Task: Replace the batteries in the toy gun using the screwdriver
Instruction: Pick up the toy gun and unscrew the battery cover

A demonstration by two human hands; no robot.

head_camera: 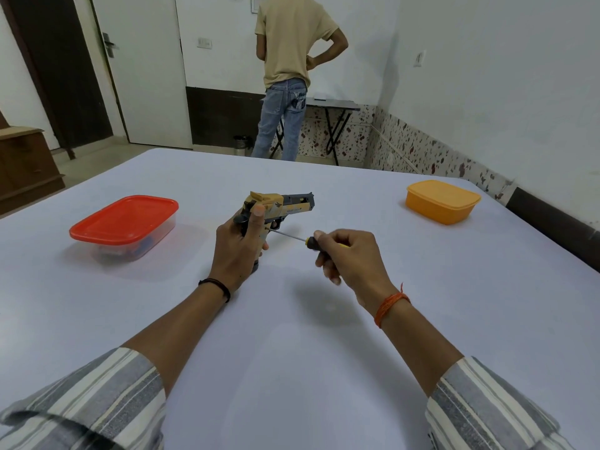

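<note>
A tan and dark grey toy gun stands upright near the table's middle, barrel pointing right, its grip wrapped in my left hand. My right hand is closed around the black and yellow handle of a screwdriver. The thin metal shaft runs left and its tip touches the side of the gun's grip, just below the trigger. The lower part of the grip is hidden behind my left fingers. No batteries are in sight.
A clear box with a red lid sits at the left with dark items inside. An orange lidded box sits at the far right. Beyond the pale table a person stands with their back turned at a small folding table.
</note>
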